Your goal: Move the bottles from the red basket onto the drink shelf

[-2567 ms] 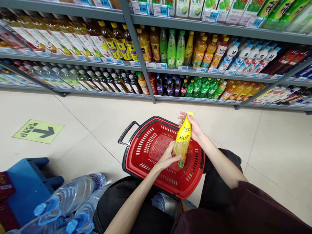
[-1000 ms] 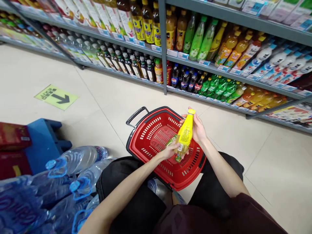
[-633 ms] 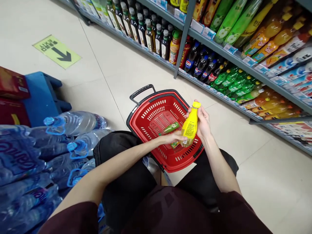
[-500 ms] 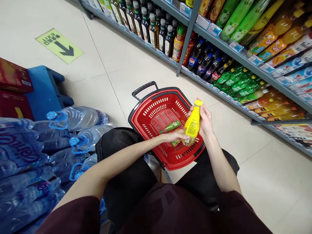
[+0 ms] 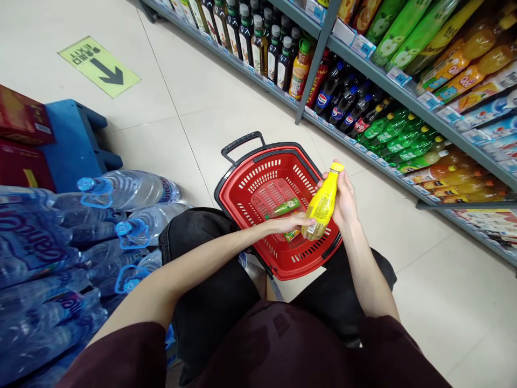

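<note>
A yellow drink bottle (image 5: 323,203) with a yellow cap is held tilted over a red shopping basket (image 5: 247,183) on the floor. My right hand (image 5: 345,202) is wrapped round its upper half from behind. My left hand (image 5: 290,222) has its fingers against the bottle's lower end. A green bottle (image 5: 283,207) lies on the basket's bottom, and another small item sits under the yellow bottle, mostly hidden.
Shelves (image 5: 363,81) full of drink bottles run along the top and right. Shrink-wrapped packs of water bottles (image 5: 72,237) lie at my left. Behind them stands a blue platform (image 5: 72,140) with red boxes (image 5: 20,134). A green arrow sign (image 5: 99,66) marks the tiled floor.
The view has tilted down and turned since the earliest frame. The yellow bottle has been turned in my hands, label side away, and leans more to the right. The basket stays put.
</note>
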A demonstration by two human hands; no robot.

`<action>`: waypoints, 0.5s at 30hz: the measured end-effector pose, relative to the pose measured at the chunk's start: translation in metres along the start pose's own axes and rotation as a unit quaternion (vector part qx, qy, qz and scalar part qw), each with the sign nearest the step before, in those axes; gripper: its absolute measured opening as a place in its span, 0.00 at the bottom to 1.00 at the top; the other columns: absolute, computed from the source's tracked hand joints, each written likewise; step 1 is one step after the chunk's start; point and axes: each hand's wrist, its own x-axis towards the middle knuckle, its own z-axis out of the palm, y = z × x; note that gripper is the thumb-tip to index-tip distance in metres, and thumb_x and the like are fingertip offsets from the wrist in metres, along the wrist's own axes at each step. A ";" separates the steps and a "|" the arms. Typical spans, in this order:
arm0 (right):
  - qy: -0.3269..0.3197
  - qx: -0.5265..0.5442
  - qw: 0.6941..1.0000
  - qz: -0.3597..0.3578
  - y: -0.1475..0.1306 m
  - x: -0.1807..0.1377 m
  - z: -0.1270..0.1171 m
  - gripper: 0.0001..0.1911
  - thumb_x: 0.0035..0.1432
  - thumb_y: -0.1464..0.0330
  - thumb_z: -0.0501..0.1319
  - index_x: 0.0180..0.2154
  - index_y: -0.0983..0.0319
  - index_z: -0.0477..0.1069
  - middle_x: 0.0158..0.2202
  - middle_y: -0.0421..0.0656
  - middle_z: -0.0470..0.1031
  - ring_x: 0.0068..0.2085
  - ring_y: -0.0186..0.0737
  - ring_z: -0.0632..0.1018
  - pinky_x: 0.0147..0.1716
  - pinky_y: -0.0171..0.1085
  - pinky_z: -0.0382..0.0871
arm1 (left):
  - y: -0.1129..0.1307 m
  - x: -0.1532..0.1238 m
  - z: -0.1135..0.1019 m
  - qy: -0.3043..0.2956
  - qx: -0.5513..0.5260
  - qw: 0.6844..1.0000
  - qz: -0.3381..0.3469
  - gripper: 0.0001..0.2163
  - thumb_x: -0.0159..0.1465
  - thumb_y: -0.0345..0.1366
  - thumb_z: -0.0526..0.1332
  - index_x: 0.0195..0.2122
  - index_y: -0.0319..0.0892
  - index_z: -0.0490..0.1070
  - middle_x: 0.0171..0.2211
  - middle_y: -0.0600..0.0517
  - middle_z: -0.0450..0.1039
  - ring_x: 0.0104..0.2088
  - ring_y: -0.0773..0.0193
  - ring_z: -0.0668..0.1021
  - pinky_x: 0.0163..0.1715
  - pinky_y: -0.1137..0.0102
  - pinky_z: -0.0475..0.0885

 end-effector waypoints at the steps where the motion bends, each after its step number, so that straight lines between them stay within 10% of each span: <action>1: 0.000 0.003 1.000 0.002 0.000 0.000 0.000 0.24 0.66 0.54 0.64 0.61 0.50 0.69 0.40 0.39 0.79 0.38 0.37 0.81 0.35 0.36 0.78 | 0.001 0.000 0.000 -0.003 0.000 1.000 0.000 0.28 0.58 0.57 0.70 0.46 0.36 0.79 0.38 0.43 0.83 0.39 0.53 0.83 0.40 0.62 0.77; 15: 0.006 -0.016 1.000 0.003 0.000 0.001 -0.002 0.25 0.65 0.52 0.63 0.61 0.50 0.69 0.40 0.39 0.79 0.38 0.37 0.81 0.35 0.36 0.78 | -0.001 0.001 -0.002 -0.015 0.007 1.000 -0.001 0.27 0.58 0.58 0.70 0.43 0.36 0.80 0.37 0.42 0.83 0.37 0.54 0.83 0.39 0.63 0.77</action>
